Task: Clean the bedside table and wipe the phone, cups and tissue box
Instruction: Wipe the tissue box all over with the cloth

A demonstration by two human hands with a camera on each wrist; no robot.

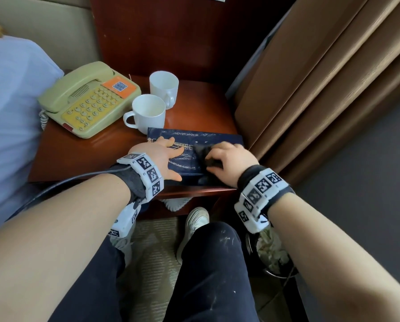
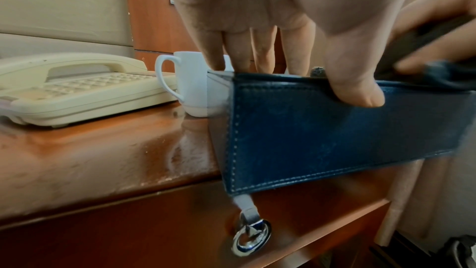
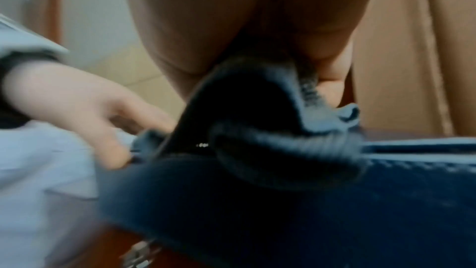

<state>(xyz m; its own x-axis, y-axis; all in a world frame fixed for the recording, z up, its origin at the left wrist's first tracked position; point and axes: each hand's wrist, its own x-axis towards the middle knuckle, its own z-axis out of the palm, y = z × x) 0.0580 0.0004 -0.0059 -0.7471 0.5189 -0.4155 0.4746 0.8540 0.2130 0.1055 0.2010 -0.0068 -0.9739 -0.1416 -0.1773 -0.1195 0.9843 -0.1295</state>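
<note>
Under both hands, tissue box

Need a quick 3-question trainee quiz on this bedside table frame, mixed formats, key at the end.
1. True or false: the right hand holds a dark cloth on the blue tissue box.
2. Which item does the left hand grip? A) phone B) tissue box C) nearer cup
3. Fill in: the two white cups stand between the phone and the ____.

Key: 1 true; 2 B; 3 curtain
</note>
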